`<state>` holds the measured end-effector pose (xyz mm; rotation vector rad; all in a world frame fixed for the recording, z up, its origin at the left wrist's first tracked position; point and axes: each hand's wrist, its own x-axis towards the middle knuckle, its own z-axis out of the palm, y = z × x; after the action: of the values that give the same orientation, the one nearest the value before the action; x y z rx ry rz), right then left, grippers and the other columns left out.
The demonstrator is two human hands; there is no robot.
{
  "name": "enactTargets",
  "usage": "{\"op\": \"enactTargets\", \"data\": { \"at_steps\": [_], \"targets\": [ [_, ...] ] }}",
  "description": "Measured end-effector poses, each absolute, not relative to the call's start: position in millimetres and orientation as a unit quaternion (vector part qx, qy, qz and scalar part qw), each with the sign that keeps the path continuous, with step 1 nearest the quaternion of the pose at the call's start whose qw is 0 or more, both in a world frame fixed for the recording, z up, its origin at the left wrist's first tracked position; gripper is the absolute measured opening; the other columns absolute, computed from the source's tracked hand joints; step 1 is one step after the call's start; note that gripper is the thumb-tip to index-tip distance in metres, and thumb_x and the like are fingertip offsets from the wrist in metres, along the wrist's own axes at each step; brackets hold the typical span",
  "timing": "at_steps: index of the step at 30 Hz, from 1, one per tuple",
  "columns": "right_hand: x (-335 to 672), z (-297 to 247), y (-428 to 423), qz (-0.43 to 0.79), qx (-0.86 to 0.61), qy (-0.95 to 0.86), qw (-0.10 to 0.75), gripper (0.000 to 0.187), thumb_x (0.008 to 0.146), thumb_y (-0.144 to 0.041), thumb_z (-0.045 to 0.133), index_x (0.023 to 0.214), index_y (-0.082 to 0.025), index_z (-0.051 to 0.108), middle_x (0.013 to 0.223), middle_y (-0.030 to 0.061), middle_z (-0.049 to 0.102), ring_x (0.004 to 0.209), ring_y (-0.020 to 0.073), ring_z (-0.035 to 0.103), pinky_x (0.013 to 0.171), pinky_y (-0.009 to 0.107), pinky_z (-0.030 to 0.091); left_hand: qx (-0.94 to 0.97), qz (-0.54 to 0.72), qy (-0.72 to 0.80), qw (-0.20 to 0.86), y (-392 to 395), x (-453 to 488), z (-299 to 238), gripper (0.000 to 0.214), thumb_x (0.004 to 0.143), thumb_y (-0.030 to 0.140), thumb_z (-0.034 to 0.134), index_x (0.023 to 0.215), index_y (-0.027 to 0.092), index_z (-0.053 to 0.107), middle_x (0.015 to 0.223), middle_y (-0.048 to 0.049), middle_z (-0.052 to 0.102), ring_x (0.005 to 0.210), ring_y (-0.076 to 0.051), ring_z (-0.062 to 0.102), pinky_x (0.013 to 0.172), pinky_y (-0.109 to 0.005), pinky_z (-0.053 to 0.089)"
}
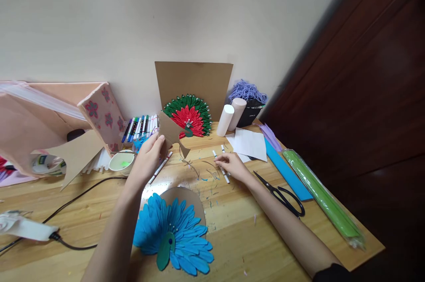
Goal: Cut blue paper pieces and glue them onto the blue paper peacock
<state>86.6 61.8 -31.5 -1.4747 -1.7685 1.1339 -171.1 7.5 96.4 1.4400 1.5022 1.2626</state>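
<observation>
In my left hand [150,154] is a torn-edged brown cardboard scrap [168,129], pinched between thumb and fingers above the table. My right hand [232,166] is low over the tabletop, its fingertips closed on a thin white marker [226,177]; the fingers partly cover it. A second marker [222,148] lies just beyond. Below and between my arms is a round cardboard disc [195,200] bearing blue petal-shaped feathers [191,246] and a green bird body [164,253]. Small cardboard slivers [194,169] are scattered near both hands.
Black scissors [282,195], a blue sheet [288,173] and a green wrapped roll [322,198] lie right. A red-green peacock fan [189,116] leans on cardboard [195,78] at the back. Left are a bowl [117,162], a marker [160,168] and a corded white glue gun [29,226].
</observation>
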Motion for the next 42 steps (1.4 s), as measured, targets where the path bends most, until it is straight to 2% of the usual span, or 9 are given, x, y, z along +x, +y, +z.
{"op": "enactTargets", "data": {
  "at_steps": [4,9,19,22,27,32,35,38,42],
  "targets": [
    [85,-21,62,0.475,-0.522,-0.64,0.303,0.018,0.075,-0.023,0.055,0.085,-0.014,0.066,0.083,0.0089,0.072,0.072,0.0174,0.068,0.059,0.026,0.051,0.541,0.486,0.578,0.371,10,-168,92,0.02,0.081,0.035,0.043,0.071,0.018,0.047,0.064,0.0024,0.047,0.059,-0.013,0.041,0.056,-0.022,0.035],
    [87,-8,60,0.549,-0.471,-0.597,0.346,0.031,0.064,-0.031,0.071,0.09,-0.015,0.065,0.085,0.0088,0.073,0.083,0.0211,0.067,0.074,0.033,0.051,0.533,0.466,0.556,0.435,16,-158,81,0.024,0.08,0.039,0.043,0.082,0.017,0.053,0.069,-0.0003,0.057,0.066,-0.015,0.052,0.064,-0.024,0.042],
    [92,0,61,0.552,-0.476,-0.598,0.333,0.033,0.055,-0.032,0.078,0.079,-0.014,0.065,0.072,0.0035,0.067,0.073,0.0174,0.063,0.067,0.029,0.047,0.454,0.471,0.544,0.525,26,-139,61,0.018,0.078,0.034,0.049,0.076,0.017,0.053,0.068,0.0006,0.059,0.061,-0.013,0.057,0.064,-0.025,0.047],
    [95,1,62,0.567,-0.455,-0.605,0.324,0.033,0.057,-0.034,0.078,0.081,-0.014,0.066,0.079,0.004,0.068,0.078,0.0164,0.062,0.072,0.028,0.046,0.418,0.491,0.528,0.553,29,-139,52,0.017,0.079,0.029,0.047,0.084,0.015,0.056,0.079,-0.0023,0.063,0.064,-0.014,0.06,0.066,-0.026,0.048],
    [90,-5,57,0.595,-0.448,-0.607,0.278,0.037,0.064,-0.043,0.072,0.089,-0.016,0.067,0.084,0.0054,0.069,0.073,0.0162,0.061,0.06,0.025,0.043,0.392,0.523,0.512,0.557,34,-134,42,0.02,0.08,0.031,0.047,0.083,0.014,0.056,0.079,-0.0042,0.065,0.062,-0.012,0.058,0.063,-0.024,0.048],
    [77,-17,44,0.62,-0.421,-0.605,0.27,0.035,0.063,-0.043,0.073,0.082,-0.014,0.068,0.078,0.0046,0.068,0.075,0.0165,0.061,0.07,0.028,0.044,0.445,0.473,0.522,0.553,59,-95,38,0.018,0.083,0.029,0.042,0.082,0.015,0.054,0.071,-0.0026,0.063,0.057,-0.01,0.055,0.057,-0.019,0.044],
    [75,-23,37,0.644,-0.424,-0.572,0.28,0.035,0.06,-0.042,0.074,0.078,-0.013,0.067,0.073,0.0043,0.067,0.07,0.0155,0.061,0.066,0.028,0.044,0.481,0.409,0.508,0.586,83,-55,32,0.019,0.083,0.029,0.046,0.073,0.014,0.053,0.06,-0.0027,0.061,0.047,-0.009,0.052,0.053,-0.021,0.043],
    [77,-27,34,0.669,-0.431,-0.512,0.324,0.033,0.059,-0.04,0.076,0.074,-0.012,0.066,0.067,0.0032,0.066,0.061,0.0128,0.057,0.06,0.026,0.043,0.525,0.35,0.491,0.601,99,-27,26,0.023,0.081,0.033,0.053,0.069,0.012,0.056,0.059,-0.0043,0.06,0.053,-0.012,0.058,0.059,-0.025,0.047],
    [83,-35,37,0.666,-0.436,-0.451,0.403,0.032,0.056,-0.039,0.078,0.071,-0.014,0.066,0.064,0.0012,0.065,0.057,0.0101,0.054,0.059,0.024,0.041,0.581,0.337,0.493,0.553,97,-35,21,0.02,0.076,0.032,0.06,0.077,0.013,0.062,0.08,-0.0076,0.067,0.076,-0.017,0.061,0.073,-0.027,0.047]
  ]
}}
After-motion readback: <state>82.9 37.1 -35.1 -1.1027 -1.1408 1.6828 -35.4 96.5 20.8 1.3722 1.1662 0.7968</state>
